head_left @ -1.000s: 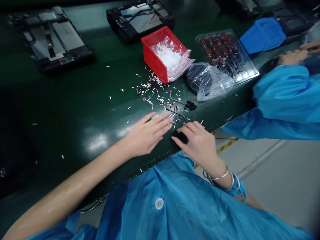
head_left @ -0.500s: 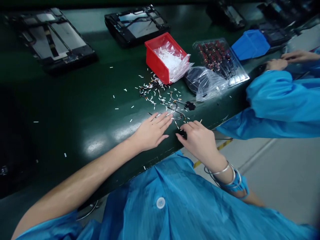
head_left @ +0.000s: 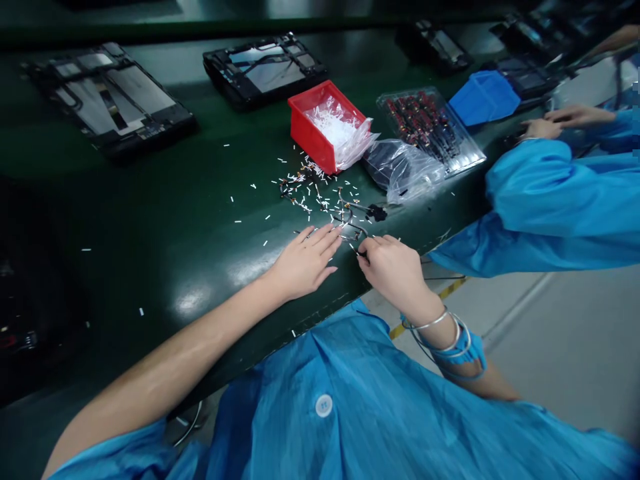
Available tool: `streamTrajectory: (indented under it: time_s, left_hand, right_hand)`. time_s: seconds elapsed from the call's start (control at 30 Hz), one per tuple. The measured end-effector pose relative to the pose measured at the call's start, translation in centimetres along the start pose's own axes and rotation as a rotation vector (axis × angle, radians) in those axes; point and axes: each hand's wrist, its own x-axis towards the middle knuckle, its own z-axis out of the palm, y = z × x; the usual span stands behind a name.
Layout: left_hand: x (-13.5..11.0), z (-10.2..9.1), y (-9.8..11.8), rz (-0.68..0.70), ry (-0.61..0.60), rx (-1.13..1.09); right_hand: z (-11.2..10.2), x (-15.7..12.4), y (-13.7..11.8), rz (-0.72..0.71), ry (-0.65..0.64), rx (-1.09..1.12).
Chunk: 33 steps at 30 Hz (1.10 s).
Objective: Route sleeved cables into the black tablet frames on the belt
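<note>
At the green tabletop [head_left: 165, 200], left hand [head_left: 306, 262] lies flat, right hand [head_left: 394, 268] curls, grip unclear.

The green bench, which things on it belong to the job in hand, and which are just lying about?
Probably the job, judging by closeness:
thin cables, beside the right hand
scattered white strips, around the cables
red bin, holding similar strips

Seemingly just lying about, farther off:
opened devices
blue bin
clear tray of parts
plastic bag
</note>
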Motion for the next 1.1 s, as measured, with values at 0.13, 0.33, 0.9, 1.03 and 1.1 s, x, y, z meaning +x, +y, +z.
streamTrajectory:
  time_s: [0.13,0.33,0.9,1.03,1.1]
  left_hand:
    - [0.0,0.2,0.0,-0.023,0.011,0.014]
    - [-0.2,-0.9,0.6,-0.078,0.174,-0.201]
    - [0.0,-4.5,0.3,-0.461,0.418,-1.354]
    - [0.0,-4.7,-0.6,-0.48,0.432,-1.515]
    - [0.0,-5.1,-1.0,-0.51,0.438,-1.602]
  right_hand:
    - [-0.1,0.1,0.4,-0.008,-0.084,-0.023]
    - [-0.8,-0.7,1.4,-0.121,0.03,0.062]
    - [-3.5,2.5,-1.4,-0.434,0.604,0.455]
    - [-3.9,4.7,-1.2,-0.469,0.633,0.452]
    - [-4.3,6.9,-0.7,-0.403,0.676,0.44]
